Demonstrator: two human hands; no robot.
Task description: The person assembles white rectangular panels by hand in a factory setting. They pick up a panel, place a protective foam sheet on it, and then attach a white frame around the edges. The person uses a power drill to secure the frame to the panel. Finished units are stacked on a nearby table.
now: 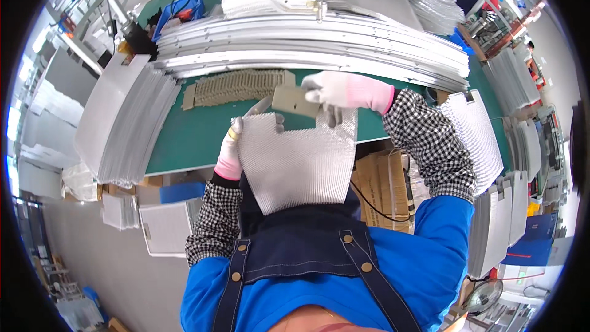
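A silvery panel with a fine ribbed texture and a notched top edge point(295, 169) is tilted up between my body and the bench's near edge. My left hand point(230, 155), in a white and pink glove with grey fingertips, is closed on the panel's upper left corner. A small flat beige plate point(294, 100) with a little hole is pinched by my gloved right hand point(344, 90), just above the notch. Some right fingers reach down by the panel's upper right part. Whether the plate touches the panel, I cannot tell.
On the green bench point(184, 141) lies a row of similar beige plates point(236, 88). Behind it rises a long stack of pale panels point(307, 43). More panels stand in a left stack point(123, 123) and at the right point(472, 138). Cardboard boxes point(382, 187) sit below the bench.
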